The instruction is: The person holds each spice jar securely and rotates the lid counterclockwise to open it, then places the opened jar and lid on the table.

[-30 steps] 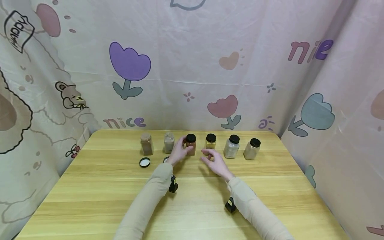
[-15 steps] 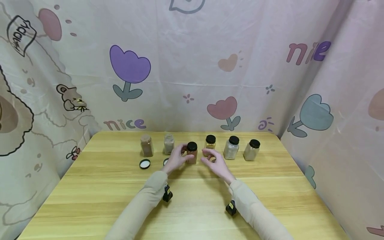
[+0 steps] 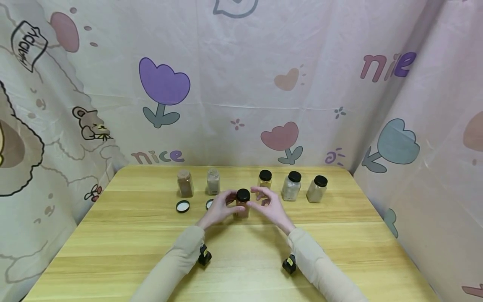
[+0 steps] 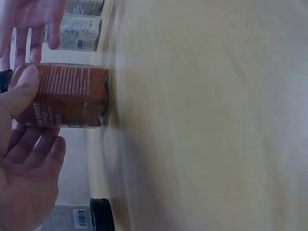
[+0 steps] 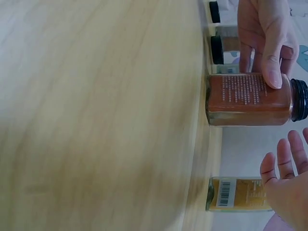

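Observation:
In the head view my left hand (image 3: 222,208) grips a glass spice jar (image 3: 242,211) of red-brown powder around its upper body. The jar stands upright with its black lid (image 3: 243,194) on. The left wrist view shows the thumb across the printed label (image 4: 65,82) and the fingers behind the glass. My right hand (image 3: 270,206) is at the jar's right side, fingers apart and slightly bent, holding nothing. In the right wrist view the right fingertips (image 5: 268,166) are close beside the black lid, with a gap to the glass.
Behind, a brown-powder jar (image 3: 185,184) and a grey one (image 3: 213,183) stand lidless. Loose lids (image 3: 183,206) (image 3: 209,204) lie before them. To the right are capped jars: yellow (image 3: 265,178), white (image 3: 291,186) and beige (image 3: 316,190). A printed curtain (image 3: 226,84) surrounds the wooden table (image 3: 241,268).
My left hand has brought the red-brown jar from the row toward the table's front. My right hand has stayed nearly in place, and the jar's lid is now close to its fingertips.

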{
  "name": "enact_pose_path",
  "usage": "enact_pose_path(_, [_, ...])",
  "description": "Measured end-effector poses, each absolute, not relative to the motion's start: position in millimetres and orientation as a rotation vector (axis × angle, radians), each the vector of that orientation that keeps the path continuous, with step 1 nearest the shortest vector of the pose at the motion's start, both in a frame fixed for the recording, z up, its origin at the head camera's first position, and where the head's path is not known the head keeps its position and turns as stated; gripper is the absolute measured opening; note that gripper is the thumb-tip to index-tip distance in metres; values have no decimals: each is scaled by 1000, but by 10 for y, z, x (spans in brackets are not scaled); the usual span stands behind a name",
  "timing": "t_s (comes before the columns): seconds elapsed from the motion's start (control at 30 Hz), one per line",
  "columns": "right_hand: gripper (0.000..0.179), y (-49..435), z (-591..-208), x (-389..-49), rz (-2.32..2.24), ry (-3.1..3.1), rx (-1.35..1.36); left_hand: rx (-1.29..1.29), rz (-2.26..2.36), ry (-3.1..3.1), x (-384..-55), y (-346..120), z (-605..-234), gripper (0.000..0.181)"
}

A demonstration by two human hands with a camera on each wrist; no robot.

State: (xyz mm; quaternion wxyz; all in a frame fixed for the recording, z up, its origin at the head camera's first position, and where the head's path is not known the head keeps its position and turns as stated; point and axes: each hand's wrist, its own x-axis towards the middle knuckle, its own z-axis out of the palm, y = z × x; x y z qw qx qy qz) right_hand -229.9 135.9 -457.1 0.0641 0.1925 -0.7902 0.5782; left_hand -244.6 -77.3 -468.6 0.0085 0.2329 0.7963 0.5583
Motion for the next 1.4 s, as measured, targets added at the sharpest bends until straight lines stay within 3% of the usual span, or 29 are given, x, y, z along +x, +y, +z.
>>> enact_pose_path(0.43, [42, 1214, -4270, -2044, 1790, -2413, 620, 859, 1738, 2389, -2375, -828, -4745, 48])
enact_pose_path(0.8, [47, 1147, -4542, -2217, 1651, -2430, 517, 858, 1780, 2409, -2344, -778, -4780, 53])
enact_pose_path(1.4, [41, 1116, -4410, -2162, 1661, -2405, 564, 836, 1833, 2365, -2359, -786, -4798, 48])
